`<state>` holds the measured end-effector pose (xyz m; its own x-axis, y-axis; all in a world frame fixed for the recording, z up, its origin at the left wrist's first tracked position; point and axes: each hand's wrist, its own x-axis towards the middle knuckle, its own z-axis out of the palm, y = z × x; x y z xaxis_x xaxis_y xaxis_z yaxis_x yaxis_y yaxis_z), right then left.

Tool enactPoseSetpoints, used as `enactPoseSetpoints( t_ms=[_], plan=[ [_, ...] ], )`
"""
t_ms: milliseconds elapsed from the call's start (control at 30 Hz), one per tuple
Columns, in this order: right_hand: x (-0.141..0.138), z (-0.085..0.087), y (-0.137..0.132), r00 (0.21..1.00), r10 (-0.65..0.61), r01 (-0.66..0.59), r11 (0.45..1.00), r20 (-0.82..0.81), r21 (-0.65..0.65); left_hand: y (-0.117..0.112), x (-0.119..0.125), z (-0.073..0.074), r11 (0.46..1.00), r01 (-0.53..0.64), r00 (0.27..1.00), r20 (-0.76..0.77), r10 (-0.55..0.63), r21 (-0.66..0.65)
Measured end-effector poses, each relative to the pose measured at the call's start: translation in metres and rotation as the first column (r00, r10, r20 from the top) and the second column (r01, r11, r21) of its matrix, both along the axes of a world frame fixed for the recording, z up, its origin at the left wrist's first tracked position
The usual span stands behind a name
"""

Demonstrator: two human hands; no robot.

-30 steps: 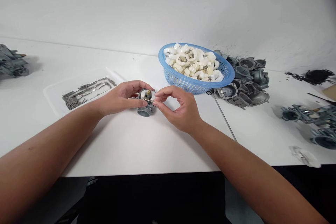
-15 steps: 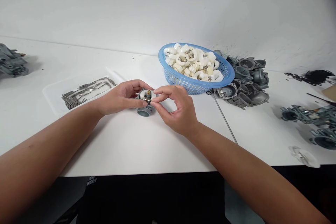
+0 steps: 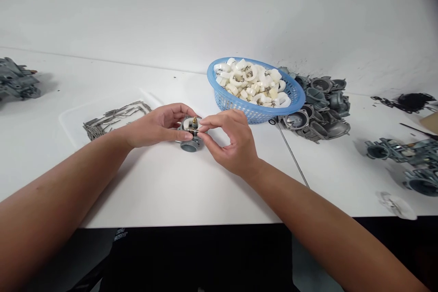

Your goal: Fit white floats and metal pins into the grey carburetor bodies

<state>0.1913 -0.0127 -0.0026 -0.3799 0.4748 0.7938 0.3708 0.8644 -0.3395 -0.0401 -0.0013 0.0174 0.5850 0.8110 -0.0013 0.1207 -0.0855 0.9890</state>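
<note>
My left hand [image 3: 157, 125] grips a die-cast grey carburetor body [image 3: 189, 145], which it holds just above the white table. A white plastic float [image 3: 186, 124] and a small brass fitting [image 3: 195, 121] show on top of the body. My right hand [image 3: 231, 141] pinches a thin metal pin [image 3: 195, 132] between thumb and forefinger, at the float area of the body. My fingers hide most of the pin.
A blue plastic basket [image 3: 239, 107] of white floats stands behind my hands. A clear tray [image 3: 70, 123] of metal pins lies to the left. Heaps of carburetor bodies [image 3: 316, 109] lie on the right, and another carburetor [image 3: 17, 83] sits far left.
My right hand has shifted slightly, with its fingers closer around the pin. The carburetor stays in about the same place in my left hand.
</note>
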Motion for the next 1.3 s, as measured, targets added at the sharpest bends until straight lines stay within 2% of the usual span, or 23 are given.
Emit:
enactPoseSetpoints(
  t_ms=[100, 400, 600, 867, 1100, 1200, 1300],
  plan=[
    [0.0016, 0.0004, -0.0004, 1.0, 0.015, -0.015, 0.999, -0.002, -0.042, 0.0006, -0.0001, 0.0001, 1.0, -0.001, 1.0, 0.004, 0.001, 0.002],
    [0.0001, -0.0014, 0.0007, 1.0, -0.005, 0.005, 1.0, 0.028, -0.003, 0.0038, -0.0026, -0.001, 0.999, 0.021, 0.999, -0.041, -0.02, 0.03],
    [0.0003, 0.0003, 0.0015, 1.0, -0.003, 0.002, 0.999, 0.007, 0.041, 0.0036, -0.0034, -0.0015, 1.0, 0.025, 0.999, -0.019, -0.025, -0.009],
    [0.0009, 0.0011, 0.0014, 1.0, -0.015, 0.015, 1.0, 0.01, -0.001, 0.0041, -0.0025, -0.0031, 0.999, 0.01, 1.0, 0.016, -0.01, -0.033],
    [-0.0001, -0.002, 0.0022, 0.998, -0.036, 0.031, 0.994, 0.052, 0.105, 0.0062, -0.0044, -0.0065, 0.998, 0.001, 1.0, 0.009, -0.001, -0.07],
    [-0.0007, -0.0029, 0.0021, 0.998, -0.046, 0.04, 0.991, 0.046, 0.124, 0.0062, -0.0051, -0.0059, 0.999, -0.012, 0.999, -0.031, 0.011, -0.044],
    [-0.001, -0.0021, 0.0021, 0.992, -0.107, 0.094, 0.979, 0.06, 0.18, 0.0052, -0.005, -0.0045, 1.0, -0.027, 0.998, -0.053, 0.026, -0.013]
  ],
)
